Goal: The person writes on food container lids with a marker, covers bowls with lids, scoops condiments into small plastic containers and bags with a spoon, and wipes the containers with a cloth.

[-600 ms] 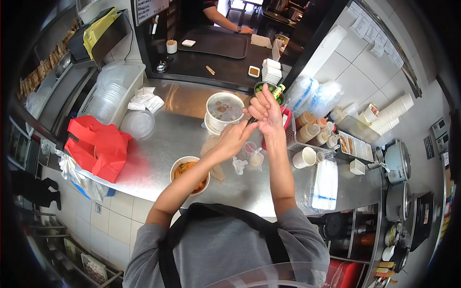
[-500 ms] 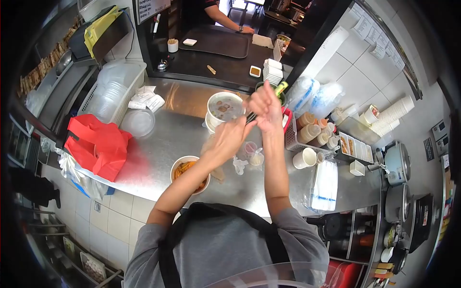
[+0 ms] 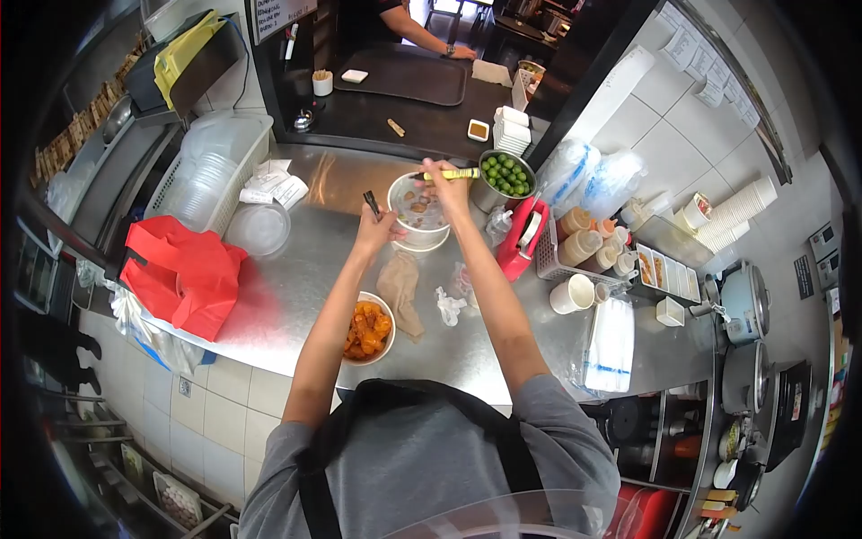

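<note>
Chunks of orange-sauced food [image 3: 367, 331] fill an open white bowl [image 3: 392, 325] at the near edge of the steel counter [image 3: 296, 274]. Just beyond it lies a crumpled brown napkin [image 3: 400, 292], with a wad of thin white plastic [image 3: 450, 305] to its right.

Past the napkin, the left hand [image 3: 375, 232] is closed around what looks like a black marker cap [image 3: 371, 202], one end of it sticking up from the fist. This hand is at the near left side of a round white tub [image 3: 422, 238]; whether it presses on the wall, I cannot tell. Through the tub's clear lid [image 3: 411, 202], brownish pieces show in something pale and cloudy. Over the far part of that lid, the right hand [image 3: 442, 186] grips a slim yellow-green marker [image 3: 463, 173], held nearly level, its dark end toward the left. Whether the tip touches the lid is too small to tell.

Half a second ago both hands met at the marker, right of the tub; now they are apart, marker in one and cap in the other. The right hand has moved left, uncovering the green limes [image 3: 505, 169] and most of the red tape dispenser [image 3: 521, 244]. The left forearm has swung clear of the orange food.
</note>
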Demonstrator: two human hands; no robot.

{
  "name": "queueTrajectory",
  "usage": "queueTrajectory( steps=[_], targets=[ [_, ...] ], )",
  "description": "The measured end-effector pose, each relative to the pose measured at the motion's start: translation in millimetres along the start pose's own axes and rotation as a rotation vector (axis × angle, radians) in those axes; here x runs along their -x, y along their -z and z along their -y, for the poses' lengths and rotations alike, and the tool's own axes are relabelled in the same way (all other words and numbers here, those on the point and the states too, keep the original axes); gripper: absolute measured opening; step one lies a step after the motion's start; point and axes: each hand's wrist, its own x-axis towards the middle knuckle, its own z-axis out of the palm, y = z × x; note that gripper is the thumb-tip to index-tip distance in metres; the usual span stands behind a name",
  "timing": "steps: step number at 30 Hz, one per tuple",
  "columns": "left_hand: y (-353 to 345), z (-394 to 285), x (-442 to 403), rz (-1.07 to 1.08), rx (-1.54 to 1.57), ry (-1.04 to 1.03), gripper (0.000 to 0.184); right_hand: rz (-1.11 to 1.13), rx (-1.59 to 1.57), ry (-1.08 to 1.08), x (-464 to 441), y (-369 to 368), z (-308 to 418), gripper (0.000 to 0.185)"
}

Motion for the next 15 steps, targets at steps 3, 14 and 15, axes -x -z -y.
queueTrajectory(
  steps=[3,14,15],
  targets=[
    [1,-11,5,0.026,-0.025,0.017,0.030,-0.036,0.064,0.049,1,-4,-10,0.021],
    [5,-7,9,0.044,0.007,0.013,0.032,-0.082,0.295,0.233,9,-8,-11,0.023],
    [5,-6,8,0.046,0.007,0.011,0.032,-0.083,0.252,0.185,12,-9,-7,0.023]
  ],
)
